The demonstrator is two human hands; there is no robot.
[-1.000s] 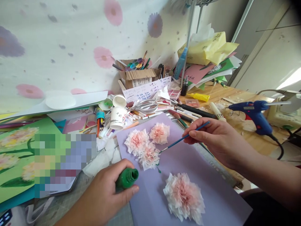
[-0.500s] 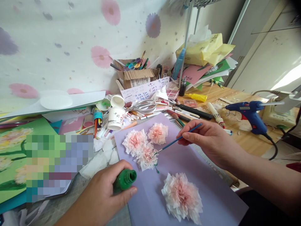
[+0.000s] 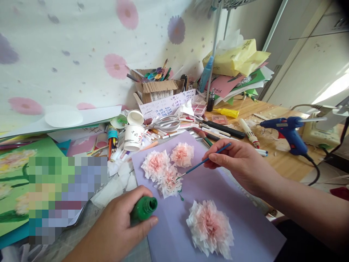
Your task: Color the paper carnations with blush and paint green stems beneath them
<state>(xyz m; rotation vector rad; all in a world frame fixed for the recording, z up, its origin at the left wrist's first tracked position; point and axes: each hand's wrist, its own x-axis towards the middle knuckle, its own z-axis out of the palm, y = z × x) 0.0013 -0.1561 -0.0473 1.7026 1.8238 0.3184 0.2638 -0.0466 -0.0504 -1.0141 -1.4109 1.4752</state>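
Where the cluttered surface runs under both hands, a lilac paper sheet lies between them. It carries one large pink tissue flower near the right hand and a cluster of three smaller flowers just beyond the left hand. The left hand is closed around an open green bottle at the sheet's edge, while the right pinches a thin blue paintbrush, its tip at the cluster's nearest flower.

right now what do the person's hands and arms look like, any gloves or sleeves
Both are bare: the left hand and right hand wear no gloves or rings, and the nails look unpainted. The left forearm and right forearm are uncovered to the frame's edge, with no sleeve, watch or bracelet in view.
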